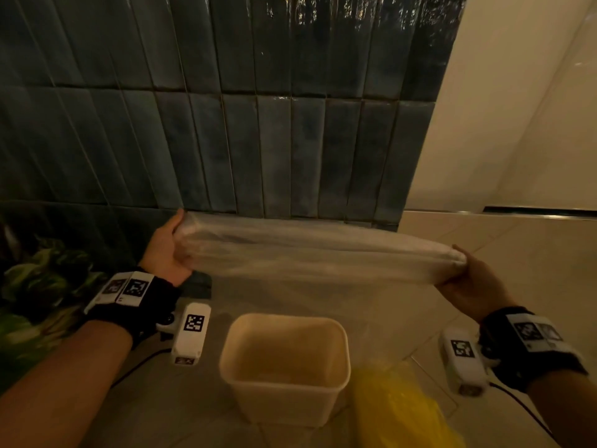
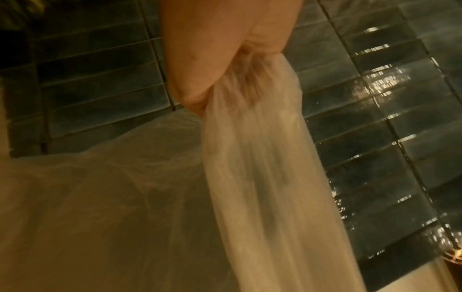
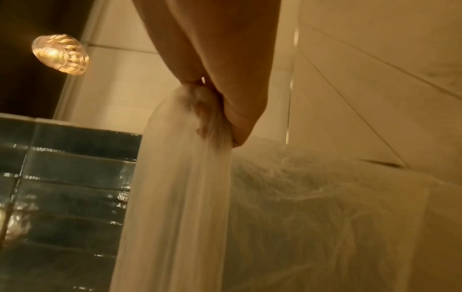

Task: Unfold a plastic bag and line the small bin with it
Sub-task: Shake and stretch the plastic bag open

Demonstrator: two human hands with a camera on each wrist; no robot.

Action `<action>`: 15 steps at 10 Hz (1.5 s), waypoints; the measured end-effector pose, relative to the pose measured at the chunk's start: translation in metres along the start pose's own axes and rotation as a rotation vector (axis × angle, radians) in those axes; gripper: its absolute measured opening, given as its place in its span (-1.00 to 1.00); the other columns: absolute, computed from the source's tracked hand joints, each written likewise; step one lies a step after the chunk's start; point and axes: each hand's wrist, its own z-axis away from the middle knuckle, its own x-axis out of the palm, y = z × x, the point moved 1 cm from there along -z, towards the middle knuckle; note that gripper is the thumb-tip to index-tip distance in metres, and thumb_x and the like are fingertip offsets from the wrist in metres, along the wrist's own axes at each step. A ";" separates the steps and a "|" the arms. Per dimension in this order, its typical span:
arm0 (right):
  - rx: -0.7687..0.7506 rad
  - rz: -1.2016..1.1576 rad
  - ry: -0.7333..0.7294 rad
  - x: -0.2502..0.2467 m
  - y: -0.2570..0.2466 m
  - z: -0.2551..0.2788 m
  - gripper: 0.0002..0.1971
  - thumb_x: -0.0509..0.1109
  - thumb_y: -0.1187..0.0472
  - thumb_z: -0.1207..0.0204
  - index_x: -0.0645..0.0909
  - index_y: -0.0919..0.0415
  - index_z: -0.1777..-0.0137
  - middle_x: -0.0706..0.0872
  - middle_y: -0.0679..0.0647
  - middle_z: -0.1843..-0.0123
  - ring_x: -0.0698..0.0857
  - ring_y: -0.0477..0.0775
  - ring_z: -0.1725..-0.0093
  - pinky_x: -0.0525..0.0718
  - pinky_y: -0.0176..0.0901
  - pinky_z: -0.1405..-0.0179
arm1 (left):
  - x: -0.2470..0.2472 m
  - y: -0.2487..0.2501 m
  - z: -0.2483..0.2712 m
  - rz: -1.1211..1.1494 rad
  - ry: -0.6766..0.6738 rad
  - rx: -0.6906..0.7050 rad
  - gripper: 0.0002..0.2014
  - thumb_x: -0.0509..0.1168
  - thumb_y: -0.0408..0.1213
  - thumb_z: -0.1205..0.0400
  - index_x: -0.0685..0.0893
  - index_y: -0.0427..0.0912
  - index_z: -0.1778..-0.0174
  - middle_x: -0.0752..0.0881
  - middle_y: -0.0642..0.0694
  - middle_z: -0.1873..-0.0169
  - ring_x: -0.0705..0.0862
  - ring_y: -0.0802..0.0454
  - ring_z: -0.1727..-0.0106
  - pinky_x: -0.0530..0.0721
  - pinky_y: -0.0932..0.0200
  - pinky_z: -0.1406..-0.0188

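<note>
Bin: the small beige bin [image 1: 284,367] stands open-mouthed on the floor, nearest, midway between both wrists.
Bag: the translucent plastic bag [image 1: 319,257] hangs stretched beyond and above it, long axis left-right.
Fingers: left hand [image 1: 168,250] and right hand [image 1: 468,282] each clench one bunched end.

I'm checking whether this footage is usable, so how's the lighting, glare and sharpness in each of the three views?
Head view: dim, warm light; glare streaks on the dark wall tiles; straight tile lines bow from the wide lens; the plastic bag reads soft. Left wrist view: bag smeared, bright specks on the tiles. Right wrist view: lit lamp flares, bag hazy.
</note>
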 end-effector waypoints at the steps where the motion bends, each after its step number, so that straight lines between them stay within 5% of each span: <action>1: -0.073 -0.022 -0.064 0.002 -0.005 0.003 -0.48 0.14 0.03 -0.60 0.81 0.14 0.45 0.80 0.00 0.40 0.78 -0.12 0.40 0.75 -0.27 0.43 | 0.000 0.004 0.000 0.038 0.003 0.017 -0.57 0.18 0.10 -0.61 0.77 -0.17 -0.02 0.83 -0.11 0.20 0.81 0.02 0.16 0.76 0.06 0.15; 2: -0.107 0.154 -0.109 0.004 -0.009 0.007 -0.38 -0.02 -0.21 -0.63 0.85 0.05 0.22 0.86 0.01 0.15 0.82 -0.08 0.15 0.79 -0.16 0.16 | 0.006 0.007 0.004 -0.043 -0.095 0.034 -0.56 0.29 0.17 -0.49 0.79 -0.16 0.09 0.83 -0.15 0.14 0.81 0.04 0.10 0.81 0.10 0.18; 3: -0.186 0.349 -0.079 0.000 -0.009 0.003 -0.67 0.20 -0.06 -0.61 0.70 0.11 -0.11 0.80 0.08 -0.04 0.77 0.06 -0.05 0.80 -0.13 0.14 | 0.003 0.003 0.000 -0.276 0.057 0.197 -0.62 0.45 -0.21 -0.48 0.50 -0.11 -0.15 0.68 -0.12 0.04 0.75 0.03 0.11 0.75 0.05 0.24; 4: -0.256 0.453 -0.005 -0.007 -0.006 0.002 -0.26 0.59 -0.06 -0.22 0.47 0.19 -0.38 0.62 0.20 -0.26 0.65 0.21 -0.19 0.74 0.05 0.03 | -0.007 -0.002 -0.009 -0.561 0.276 0.288 -0.52 0.51 -0.32 -0.42 0.40 -0.08 -0.13 0.59 -0.22 -0.05 0.66 -0.18 -0.10 0.68 -0.09 0.05; 5: -0.277 0.573 0.029 -0.006 -0.003 0.003 0.05 0.68 -0.22 0.18 0.41 0.13 -0.37 0.61 0.13 -0.18 0.65 0.14 -0.09 0.68 0.02 0.03 | -0.010 -0.002 -0.014 -0.803 0.411 0.321 -0.58 0.50 -0.25 -0.43 0.55 -0.25 -0.15 0.66 -0.36 -0.10 0.65 -0.29 -0.18 0.66 -0.18 -0.17; 6: -0.319 0.722 0.148 -0.004 0.000 0.001 -0.50 0.47 0.10 -0.44 0.39 0.18 -0.32 0.60 0.23 -0.23 0.64 0.16 -0.07 0.65 0.10 -0.11 | -0.011 -0.004 -0.010 -0.943 0.493 0.334 -0.54 0.49 -0.13 -0.44 0.63 -0.35 -0.15 0.70 -0.36 -0.10 0.67 -0.29 -0.17 0.65 -0.10 -0.18; 7: -0.365 0.949 0.287 -0.010 0.001 -0.004 -0.75 0.41 0.16 -0.49 0.53 0.19 -0.12 0.63 0.22 -0.15 0.66 0.23 -0.06 0.68 0.17 -0.09 | -0.015 -0.006 -0.009 -0.852 0.463 0.231 -0.52 0.45 -0.02 -0.46 0.71 -0.39 -0.05 0.72 -0.32 0.12 0.72 -0.21 0.12 0.82 -0.06 0.19; 8: -0.349 0.965 0.351 -0.012 0.000 -0.002 -0.96 0.38 0.21 -0.52 0.60 0.10 0.07 0.63 0.24 -0.13 0.65 0.24 -0.06 0.71 0.08 0.01 | -0.012 -0.012 -0.008 -0.547 0.347 0.098 -0.71 0.37 -0.21 -0.57 0.67 -0.39 -0.04 0.66 -0.31 0.09 0.63 -0.04 0.31 0.73 0.23 0.54; 9: -0.180 0.681 0.240 -0.007 0.000 0.005 -0.86 0.29 0.34 -0.58 0.61 0.27 -0.09 0.63 0.25 -0.06 0.64 0.14 0.05 0.76 -0.25 0.30 | -0.007 -0.013 -0.003 -0.259 0.284 0.017 -0.87 0.15 -0.43 -0.67 0.59 -0.25 0.13 0.63 -0.26 0.16 0.66 -0.14 0.14 0.75 -0.03 -0.05; 10: -0.059 0.360 0.168 -0.008 0.001 0.007 -0.64 0.17 0.47 -0.61 0.45 0.45 -0.40 0.59 0.28 -0.18 0.59 0.00 0.12 0.71 -0.43 0.47 | -0.008 -0.014 0.001 -0.254 0.292 -0.029 -0.77 0.12 -0.43 -0.69 0.59 -0.43 -0.17 0.66 -0.31 0.10 0.56 -0.29 -0.36 0.55 0.00 -0.24; 11: 0.040 0.137 0.129 -0.008 0.002 0.002 -0.43 0.32 0.49 -0.50 0.31 0.33 -0.52 0.53 0.29 -0.25 0.58 0.03 0.09 0.74 -0.35 0.46 | -0.008 -0.013 0.001 -0.253 0.305 -0.007 -0.73 0.14 -0.38 -0.69 0.59 -0.48 -0.19 0.69 -0.27 0.03 0.50 -0.25 -0.45 0.51 0.06 -0.25; 12: 0.148 0.019 0.052 -0.008 0.002 0.002 0.20 0.74 0.48 0.66 0.48 0.30 -0.23 0.66 0.31 -0.01 0.70 0.22 0.10 0.78 -0.17 0.40 | -0.006 -0.010 -0.003 -0.379 0.417 0.050 -0.67 0.34 -0.23 -0.58 0.67 -0.48 -0.06 0.71 -0.39 0.00 0.63 -0.34 -0.23 0.48 0.09 0.05; 13: 0.152 -0.085 0.050 -0.006 0.002 0.002 -0.11 0.72 0.53 0.50 0.50 0.40 0.02 0.65 0.29 0.04 0.62 0.11 0.18 0.67 -0.30 0.29 | -0.002 -0.016 0.004 -0.280 0.389 0.025 -0.69 0.41 -0.32 -0.51 0.66 -0.51 -0.03 0.68 -0.49 0.01 0.67 -0.37 -0.11 0.45 0.08 0.11; 14: 0.163 -0.156 -0.013 -0.004 0.005 -0.002 -0.12 0.71 0.47 0.58 0.46 0.35 0.11 0.57 0.13 0.35 0.46 -0.09 0.39 0.56 -0.41 0.50 | 0.007 -0.010 0.008 -0.165 0.204 0.057 -0.76 0.18 -0.25 -0.64 0.61 -0.19 -0.17 0.65 -0.15 0.13 0.71 0.03 0.07 0.60 0.17 0.21; 15: 0.121 -0.114 -0.096 -0.005 0.007 -0.007 -0.18 0.73 0.33 0.65 0.50 0.27 0.23 0.47 -0.02 0.61 0.49 -0.13 0.65 0.56 -0.30 0.69 | 0.008 -0.007 0.005 -0.033 0.193 -0.032 -0.85 0.10 -0.17 -0.64 0.56 -0.05 0.11 0.62 -0.04 0.20 0.62 0.10 0.28 0.62 0.23 0.34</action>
